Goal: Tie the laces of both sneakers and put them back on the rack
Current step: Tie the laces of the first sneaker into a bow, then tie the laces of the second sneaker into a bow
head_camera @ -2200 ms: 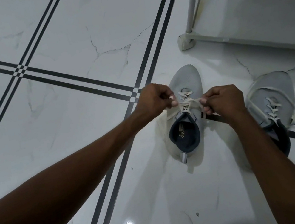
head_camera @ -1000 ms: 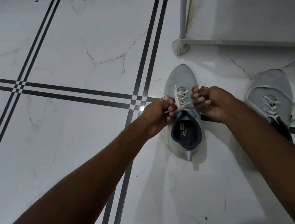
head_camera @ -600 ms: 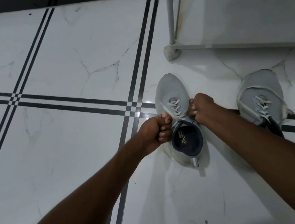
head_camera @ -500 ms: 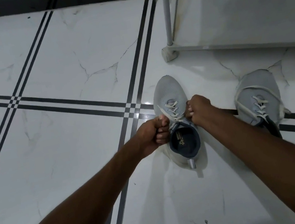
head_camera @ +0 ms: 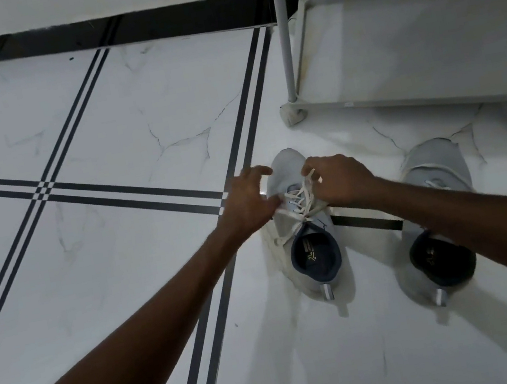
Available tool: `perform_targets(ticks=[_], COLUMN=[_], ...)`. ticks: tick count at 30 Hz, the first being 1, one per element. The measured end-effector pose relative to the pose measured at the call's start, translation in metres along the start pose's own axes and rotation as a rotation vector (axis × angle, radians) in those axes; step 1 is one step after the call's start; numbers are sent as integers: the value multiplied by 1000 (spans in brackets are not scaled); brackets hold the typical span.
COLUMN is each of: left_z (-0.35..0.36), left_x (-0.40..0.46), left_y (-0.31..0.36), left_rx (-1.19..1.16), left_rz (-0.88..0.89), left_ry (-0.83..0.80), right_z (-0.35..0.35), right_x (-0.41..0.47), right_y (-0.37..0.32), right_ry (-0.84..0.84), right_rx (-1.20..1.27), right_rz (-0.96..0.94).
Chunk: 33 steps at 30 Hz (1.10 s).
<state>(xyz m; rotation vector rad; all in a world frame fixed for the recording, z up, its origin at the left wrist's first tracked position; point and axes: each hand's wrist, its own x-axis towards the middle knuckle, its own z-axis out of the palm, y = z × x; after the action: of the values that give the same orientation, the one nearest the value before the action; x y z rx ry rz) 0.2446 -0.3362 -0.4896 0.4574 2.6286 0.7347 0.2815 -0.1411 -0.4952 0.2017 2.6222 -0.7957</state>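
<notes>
On the white floor (head_camera: pixel 158 276), two grey sneakers are seen side by side. Nearest, the right sneaker (head_camera: pixel 433 221) is partly hidden by an arm. At the left sneaker (head_camera: pixel 308 239), a white lace (head_camera: pixel 305 194) is pinched by the right hand (head_camera: pixel 340 181). The left hand (head_camera: pixel 250 200) is spread open, and another lace end is touched by it. Farther back, the white rack (head_camera: pixel 397 95) is seen beside the wall.

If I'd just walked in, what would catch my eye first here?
Two bare arms reach over a white marble floor with black stripes; the left hand and right hand work cream laces on a pale grey sneaker. Its twin sneaker sits to the right, below a white metal shoe rack.
</notes>
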Motion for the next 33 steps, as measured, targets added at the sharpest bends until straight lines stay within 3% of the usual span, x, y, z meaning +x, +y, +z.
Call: perform_targets(ticks=[2,5,8,12,14,17,20,27,30,33], left_z=[13,32,29,29,40,62,87,131,139,137], left_x=[-11,-34,-43,-34,-20,1,15,26,27,25], left_y=[13,9,1,23,51,98,129,154,149,146], left_rx=[104,273,406,303,205,119,168,332,448,418], left_rz=[155,219,217,259,299,386,454,694,667,628], left_ry=[-74,15,124,188,102,-165,-331,-340,-343,-373], right_z=[6,16,7,-21,-42,-69,-76,-34,-20,-11], right_x=[-14,-31,-35,-43,-52,-78,-110,-145,-146,-146], right_y=[0,6,18,36,58,98,134,191,197,200], right_ry=[-66,-149,-154,-175,-181,-142,-36,146,255,324], right_rx=[-190,-371,-410,-407,-399,-374,-305,-18,9,40], right_rz=[-155,-281,-312,-260,-209,-130,-49,87,121,160])
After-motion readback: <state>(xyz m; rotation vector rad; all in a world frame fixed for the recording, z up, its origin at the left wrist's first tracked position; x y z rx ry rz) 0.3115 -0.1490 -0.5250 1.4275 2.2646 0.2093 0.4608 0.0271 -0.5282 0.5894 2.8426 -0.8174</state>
